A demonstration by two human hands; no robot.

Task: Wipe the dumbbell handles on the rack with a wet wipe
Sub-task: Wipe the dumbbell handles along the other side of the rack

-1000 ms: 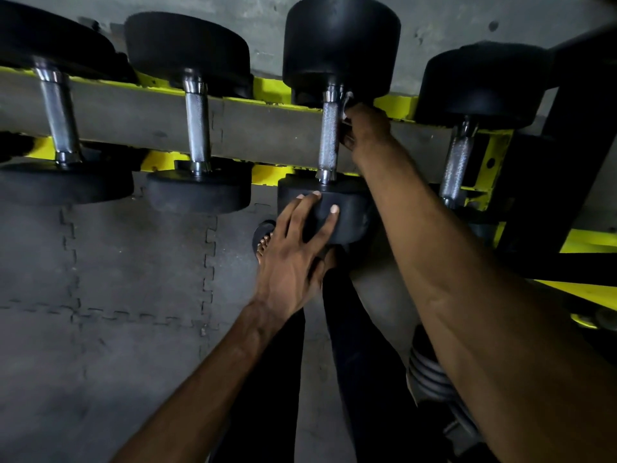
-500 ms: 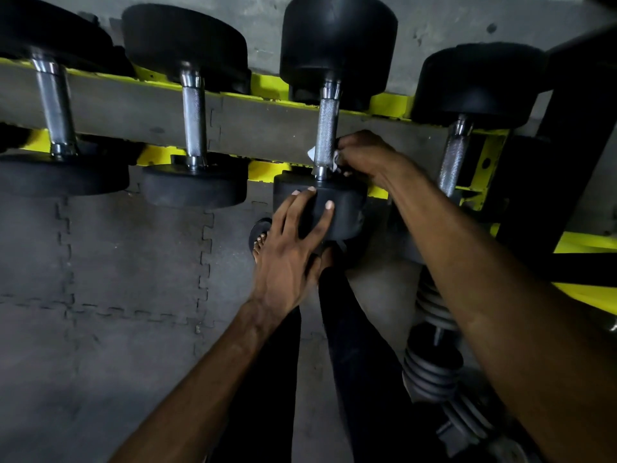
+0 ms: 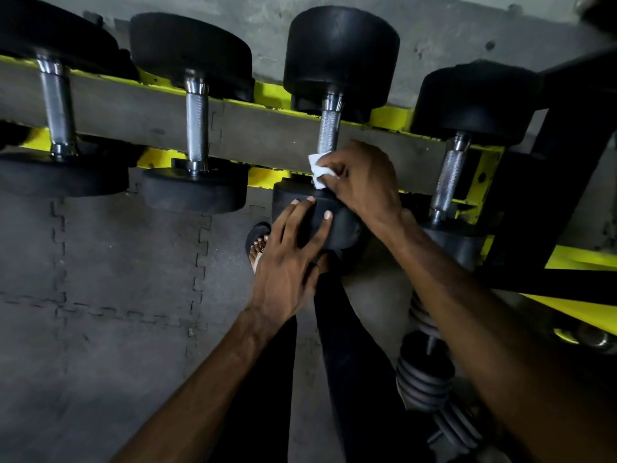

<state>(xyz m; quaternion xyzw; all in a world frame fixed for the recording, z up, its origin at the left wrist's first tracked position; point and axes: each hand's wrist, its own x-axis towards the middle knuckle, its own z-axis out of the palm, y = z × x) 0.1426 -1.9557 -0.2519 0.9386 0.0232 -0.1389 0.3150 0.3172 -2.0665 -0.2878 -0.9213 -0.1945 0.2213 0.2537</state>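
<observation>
Several black dumbbells lie across a yellow rack (image 3: pixel 389 116). The third dumbbell (image 3: pixel 340 51) has a knurled chrome handle (image 3: pixel 329 132). My right hand (image 3: pixel 362 178) grips a white wet wipe (image 3: pixel 317 170) around the near end of that handle, covering its lower part. My left hand (image 3: pixel 290 259) rests with spread fingers on the near black head (image 3: pixel 344 222) of the same dumbbell. Chrome handles of the neighbouring dumbbells show to the left (image 3: pixel 197 128) and to the right (image 3: pixel 449 177).
Grey interlocking floor mats (image 3: pixel 110 279) cover the floor at the left. My dark-trousered legs and a sandalled foot (image 3: pixel 257 242) stand below the rack. A black frame post (image 3: pixel 547 195) rises at the right, and a ribbed black dumbbell (image 3: pixel 425 385) sits low beside my right leg.
My right hand has slid with the wipe from the far end of the handle down to its near end. My left hand has stayed on the near head.
</observation>
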